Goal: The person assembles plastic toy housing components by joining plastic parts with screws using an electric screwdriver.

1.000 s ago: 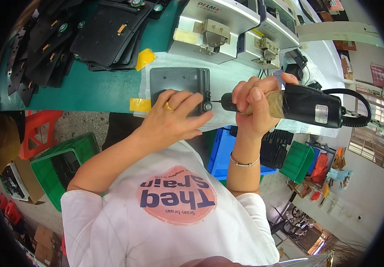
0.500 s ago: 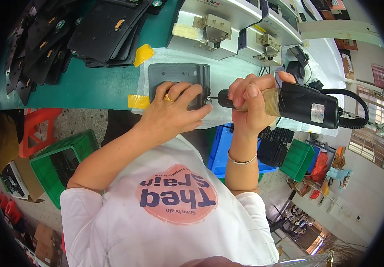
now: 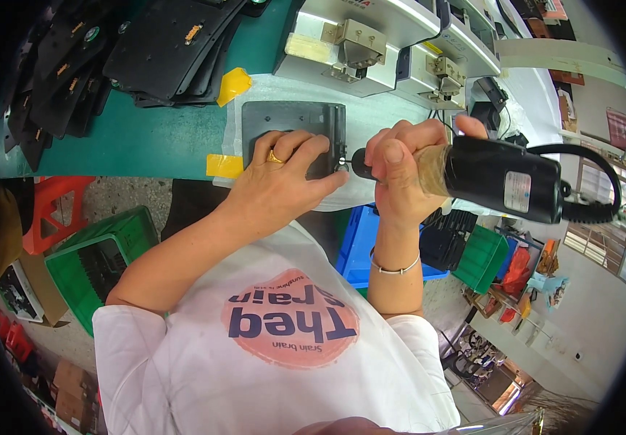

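So the right hand [image 3: 400,170] is wrapped tight around a black electric screwdriver [image 3: 498,177], fingers closed on the grip near its front end. The tool lies pretty much sideways along the near edge of the tabletop [image 3: 161,141], long axis running left to right, tip pointing left at the dark grey metal plate [image 3: 291,123], cable end pointing right. The left hand [image 3: 280,177] lies on that plate with fingers spread and pressing down, not really gripping anything, index fingertip right beside the screwdriver's tip at the plate's near right corner. The plate itself sits on a white foam sheet [image 3: 385,119] close to the near edge. Off the tabletop, a green crate [image 3: 92,254] on the floor at left holds dark parts, and a blue bin [image 3: 360,243] sits under the right hand; can't tell what's in it. A stack of black panels [image 3: 161,47] is piled toward the far left corner.
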Available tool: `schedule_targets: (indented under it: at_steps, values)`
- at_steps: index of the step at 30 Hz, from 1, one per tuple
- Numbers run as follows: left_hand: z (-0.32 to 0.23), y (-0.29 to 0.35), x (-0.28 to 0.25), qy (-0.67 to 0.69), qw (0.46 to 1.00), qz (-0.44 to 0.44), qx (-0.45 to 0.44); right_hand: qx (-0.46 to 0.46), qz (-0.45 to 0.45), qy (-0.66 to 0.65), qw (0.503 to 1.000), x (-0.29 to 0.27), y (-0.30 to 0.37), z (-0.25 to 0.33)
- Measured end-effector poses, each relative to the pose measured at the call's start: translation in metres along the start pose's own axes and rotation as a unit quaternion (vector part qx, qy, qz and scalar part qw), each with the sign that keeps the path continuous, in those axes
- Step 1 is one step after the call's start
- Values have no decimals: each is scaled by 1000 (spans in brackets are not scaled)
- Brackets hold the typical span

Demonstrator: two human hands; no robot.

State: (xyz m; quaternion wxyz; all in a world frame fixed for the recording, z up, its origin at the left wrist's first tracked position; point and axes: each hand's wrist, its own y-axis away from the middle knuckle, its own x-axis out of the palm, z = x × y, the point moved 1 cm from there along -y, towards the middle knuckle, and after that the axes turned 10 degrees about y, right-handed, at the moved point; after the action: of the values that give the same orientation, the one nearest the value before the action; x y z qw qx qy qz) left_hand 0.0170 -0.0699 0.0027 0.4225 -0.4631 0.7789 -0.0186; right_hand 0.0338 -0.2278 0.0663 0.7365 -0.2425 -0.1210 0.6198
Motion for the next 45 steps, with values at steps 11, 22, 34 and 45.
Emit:
schedule_targets:
  at_steps: [11,22,34,45]
  values:
    - [3,-2,-3,12,1000,-1,5,82,-87,-74,990,7,-5,5]
    - [6,0,3,30,999,-24,23,-49,-100,-116,987,4,-35,12]
    - [4,-4,-3,36,999,-28,23,-128,-131,-30,983,30,-85,0]
    - [6,-2,0,23,999,-25,22,-118,-72,-75,988,29,-92,-4]
